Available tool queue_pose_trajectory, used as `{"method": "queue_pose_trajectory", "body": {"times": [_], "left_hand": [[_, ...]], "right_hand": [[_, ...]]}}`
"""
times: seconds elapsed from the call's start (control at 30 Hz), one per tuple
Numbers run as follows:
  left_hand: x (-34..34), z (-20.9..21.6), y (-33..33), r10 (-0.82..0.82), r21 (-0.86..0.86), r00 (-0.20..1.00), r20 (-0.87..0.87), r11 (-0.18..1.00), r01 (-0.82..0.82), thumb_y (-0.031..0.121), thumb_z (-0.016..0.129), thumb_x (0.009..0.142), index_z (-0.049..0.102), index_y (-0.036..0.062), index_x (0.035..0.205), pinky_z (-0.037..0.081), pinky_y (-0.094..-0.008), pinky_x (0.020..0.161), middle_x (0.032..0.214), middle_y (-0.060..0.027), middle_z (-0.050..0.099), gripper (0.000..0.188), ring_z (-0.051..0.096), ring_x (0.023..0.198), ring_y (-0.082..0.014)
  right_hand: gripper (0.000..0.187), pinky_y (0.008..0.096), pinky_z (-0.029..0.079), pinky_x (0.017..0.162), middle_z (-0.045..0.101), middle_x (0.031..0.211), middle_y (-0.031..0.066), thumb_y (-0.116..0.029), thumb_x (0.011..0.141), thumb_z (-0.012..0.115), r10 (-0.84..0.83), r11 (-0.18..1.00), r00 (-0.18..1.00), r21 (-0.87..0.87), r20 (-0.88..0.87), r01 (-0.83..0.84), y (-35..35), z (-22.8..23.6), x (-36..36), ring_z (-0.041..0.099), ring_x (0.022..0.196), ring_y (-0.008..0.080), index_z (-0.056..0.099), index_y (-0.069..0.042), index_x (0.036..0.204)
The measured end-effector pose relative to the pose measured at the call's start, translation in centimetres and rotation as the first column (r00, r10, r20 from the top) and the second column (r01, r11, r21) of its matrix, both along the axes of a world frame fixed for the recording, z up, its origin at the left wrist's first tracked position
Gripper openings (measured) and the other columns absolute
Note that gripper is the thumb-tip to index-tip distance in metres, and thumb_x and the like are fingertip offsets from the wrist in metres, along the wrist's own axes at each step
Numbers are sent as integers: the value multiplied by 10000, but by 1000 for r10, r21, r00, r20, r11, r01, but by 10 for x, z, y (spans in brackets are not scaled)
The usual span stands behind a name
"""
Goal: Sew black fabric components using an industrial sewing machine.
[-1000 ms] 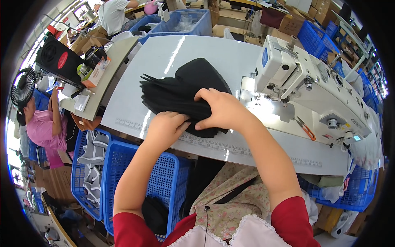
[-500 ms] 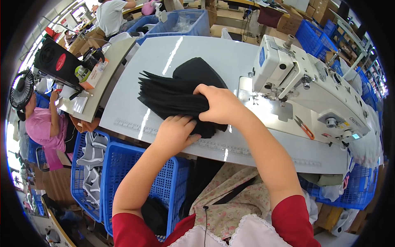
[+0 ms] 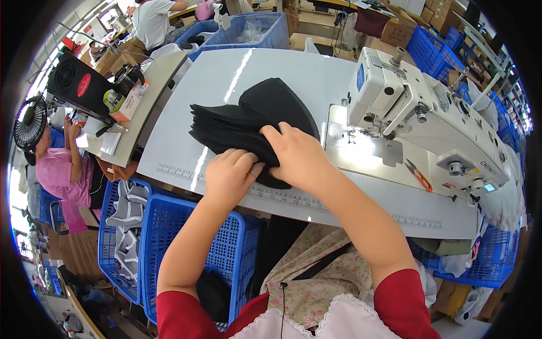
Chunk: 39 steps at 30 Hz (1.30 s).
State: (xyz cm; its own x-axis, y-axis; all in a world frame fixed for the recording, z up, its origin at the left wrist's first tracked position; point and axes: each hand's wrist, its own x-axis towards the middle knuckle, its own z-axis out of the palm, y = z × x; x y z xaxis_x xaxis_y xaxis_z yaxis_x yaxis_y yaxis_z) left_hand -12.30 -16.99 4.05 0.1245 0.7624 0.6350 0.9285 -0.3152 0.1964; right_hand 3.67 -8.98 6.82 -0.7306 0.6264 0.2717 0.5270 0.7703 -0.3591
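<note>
A thick stack of black fabric pieces (image 3: 226, 125) lies on the pale sewing table (image 3: 186, 96), its layered edges fanned out toward the left. My left hand (image 3: 230, 176) grips the near edge of the stack with curled fingers. Over the right side of the stack, my right hand (image 3: 293, 152) is bent round the layers, thumb near my left fingers. Another part of the black fabric (image 3: 276, 101), rounded and flat, spreads out behind the hands. Exactly which layers each hand pinches is hidden.
A white sewing machine (image 3: 395, 96) stands right of the fabric, with orange-handled thread snips (image 3: 419, 175) beside it. Blue baskets (image 3: 195, 212) sit below the table's left front edge. A person in pink (image 3: 65, 175) sits at the left, near a side table (image 3: 144, 110).
My right hand has shifted slightly right and down over the stack, and my left hand slightly left and up. The fanned layers have closed together somewhat.
</note>
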Motion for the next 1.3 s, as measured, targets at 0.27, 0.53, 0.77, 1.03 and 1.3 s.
{"method": "queue_pose_trajectory", "body": {"times": [0.27,0.53,0.77,1.03,1.3], "left_hand": [[2,-6,-10,-234,-203,965,-121,957,207,250,754,672,646,76,863,467,-369,731,883,-66,626,280,600,840,-254],[-12,-10,-3,-192,-461,981,29,868,183,238,748,679,666,65,998,449,-411,846,1027,-99,632,372,581,975,-307],[-13,-3,-1,-192,-476,975,109,851,220,190,740,680,668,61,1013,449,-408,868,1044,-106,635,364,580,984,-316],[-12,1,3,6,-461,942,335,873,158,136,713,722,694,23,857,497,-383,699,805,-127,656,177,629,786,-302],[0,-12,-7,-17,-132,996,83,991,28,179,736,702,680,59,794,462,-363,649,771,-59,645,161,606,732,-260]], "right_hand": [[514,410,481,802,608,942,164,-144,614,683,31,979,999,-201,-11,-32,23,7,-1,601,905,339,542,-114,1107],[522,399,478,832,616,977,160,-177,611,686,46,971,999,-234,15,-42,26,9,0,603,924,334,545,-116,1110],[529,398,479,830,613,979,162,-180,615,688,45,972,999,-233,21,-39,25,9,0,602,929,337,541,-118,1119],[571,396,478,832,597,982,160,-201,612,726,65,971,997,-232,31,-56,25,7,2,600,931,339,526,-115,1140],[613,399,492,785,569,949,162,-195,594,750,44,995,996,-97,72,-37,14,7,-2,602,898,348,517,-101,1154]]}}
